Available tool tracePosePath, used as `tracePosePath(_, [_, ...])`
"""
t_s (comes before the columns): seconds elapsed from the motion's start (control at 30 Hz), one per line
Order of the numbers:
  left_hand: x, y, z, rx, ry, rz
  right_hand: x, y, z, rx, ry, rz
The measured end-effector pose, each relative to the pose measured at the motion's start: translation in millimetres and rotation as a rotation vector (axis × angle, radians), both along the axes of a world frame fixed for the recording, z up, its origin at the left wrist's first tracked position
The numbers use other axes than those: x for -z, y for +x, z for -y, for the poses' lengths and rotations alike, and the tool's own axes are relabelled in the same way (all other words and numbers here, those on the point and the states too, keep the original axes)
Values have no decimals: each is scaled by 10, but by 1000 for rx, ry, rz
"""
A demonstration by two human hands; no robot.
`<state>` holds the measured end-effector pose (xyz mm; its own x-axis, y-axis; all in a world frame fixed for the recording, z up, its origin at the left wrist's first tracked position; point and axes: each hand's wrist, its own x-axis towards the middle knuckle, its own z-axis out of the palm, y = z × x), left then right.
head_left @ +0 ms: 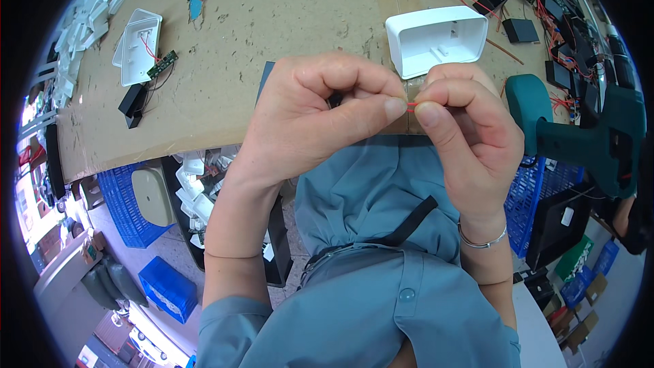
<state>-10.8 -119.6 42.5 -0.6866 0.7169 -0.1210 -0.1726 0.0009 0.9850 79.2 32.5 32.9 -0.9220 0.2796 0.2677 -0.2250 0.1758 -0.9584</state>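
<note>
Wire, red and thin, points sideways, its long axis running from your left hand to your right hand, both pinching it.

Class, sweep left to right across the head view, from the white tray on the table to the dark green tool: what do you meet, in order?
White tray → left hand → red wire → right hand → dark green tool.

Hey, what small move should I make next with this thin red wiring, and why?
Perhaps slide the bare right hand slightly away from the bare left hand, since only a short stretch of thin red wiring shows between their pinched fingertips.
</note>
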Motion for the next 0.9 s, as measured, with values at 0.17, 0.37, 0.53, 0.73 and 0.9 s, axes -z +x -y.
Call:
tracePosePath(0.17, [13,9,-20,-14,40,-46,34,3,1,43,39,-42])
tracePosePath(0.37, [-36,18,16,-25,13,-34,28,12,34,74,57,-74])
tracePosePath(0.53, [-28,15,24,10,-12,-129,49,22,31,73,93,-105])
tracePosePath(0.73, [-8,31,13,-1,-14,-331,65,14,25,82,140,-124])
tracePosePath(0.9, [19,50,-9,-35,4,-351,91,30,2,69,98,-103])
